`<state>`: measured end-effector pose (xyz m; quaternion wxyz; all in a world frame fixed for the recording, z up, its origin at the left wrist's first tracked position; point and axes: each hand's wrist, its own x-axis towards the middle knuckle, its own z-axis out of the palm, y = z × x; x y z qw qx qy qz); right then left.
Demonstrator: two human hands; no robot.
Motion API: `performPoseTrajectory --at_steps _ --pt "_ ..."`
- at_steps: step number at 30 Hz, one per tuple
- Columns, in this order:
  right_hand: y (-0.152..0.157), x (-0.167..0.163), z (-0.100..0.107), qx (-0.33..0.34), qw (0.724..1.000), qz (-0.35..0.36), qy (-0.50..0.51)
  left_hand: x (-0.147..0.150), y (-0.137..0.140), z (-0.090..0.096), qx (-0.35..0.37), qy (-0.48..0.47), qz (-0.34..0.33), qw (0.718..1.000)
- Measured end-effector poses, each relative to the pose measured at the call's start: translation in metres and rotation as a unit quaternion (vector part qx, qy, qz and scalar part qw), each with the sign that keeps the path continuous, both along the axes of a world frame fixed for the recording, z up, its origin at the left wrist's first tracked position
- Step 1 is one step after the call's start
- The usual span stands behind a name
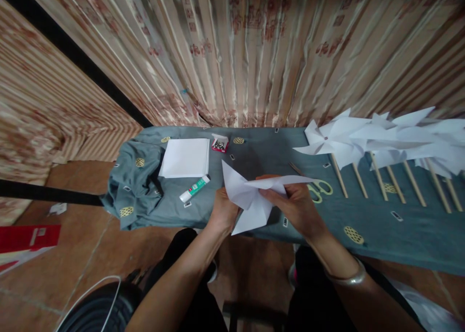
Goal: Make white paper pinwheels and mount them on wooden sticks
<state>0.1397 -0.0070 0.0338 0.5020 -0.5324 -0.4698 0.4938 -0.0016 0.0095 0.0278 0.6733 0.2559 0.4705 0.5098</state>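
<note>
A white paper pinwheel (256, 203), with its blades partly folded in, is held in the air over the table's front edge. My left hand (225, 208) grips it from the left, its fingertips hidden behind the paper. On the right side my right hand (296, 203) pinches a blade, thumb in front and fingers behind. Green-handled scissors (321, 189) lie just beyond my right hand. A glue stick (195, 188) rests to the left of my left hand, below a stack of white paper (186, 158). Beside the stack stands a small red box (220, 143) of shiny metal pins.
Several white pinwheels (337, 136) on wooden sticks (395, 184) lie overlapping along the table's right side. Bunched cloth (138, 177) covers the left end of the table. A pleated curtain (254, 56) hangs behind. Dark bed-like poles (72, 56) run at the left.
</note>
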Motion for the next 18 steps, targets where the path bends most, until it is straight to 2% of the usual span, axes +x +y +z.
performPoseTrajectory --at_steps 9,18 --pt "0.001 0.001 -0.008 -0.003 1.0 0.0 -0.025 0.003 0.001 -0.011 0.01 -0.013 0.014 1.0" --pt "0.0 -0.002 -0.011 -0.019 0.999 -0.013 -0.044 0.002 0.002 -0.018 0.026 0.017 0.012 0.999"
